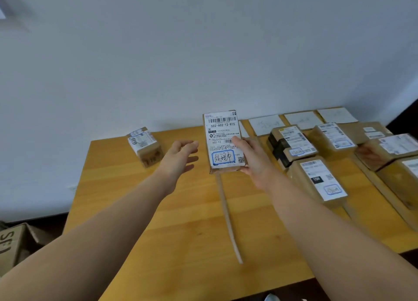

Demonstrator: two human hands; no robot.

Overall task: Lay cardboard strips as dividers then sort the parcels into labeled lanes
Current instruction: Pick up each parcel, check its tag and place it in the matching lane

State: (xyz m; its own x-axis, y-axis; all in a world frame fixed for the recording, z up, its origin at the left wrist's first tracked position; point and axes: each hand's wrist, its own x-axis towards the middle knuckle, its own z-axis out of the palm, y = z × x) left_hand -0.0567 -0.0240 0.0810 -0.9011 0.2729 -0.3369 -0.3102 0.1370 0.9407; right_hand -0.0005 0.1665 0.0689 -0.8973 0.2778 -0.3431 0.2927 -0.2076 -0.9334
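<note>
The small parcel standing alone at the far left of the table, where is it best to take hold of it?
Probably across the two long sides of the lone parcel, coming down from above with the free left hand. It lies flat on the table with nothing beside it, so both sides are free.

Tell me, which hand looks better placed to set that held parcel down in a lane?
Probably the right hand: it already grips the held parcel, and the lanes with sorted parcels lie on its side. The left hand is open and empty.
</note>
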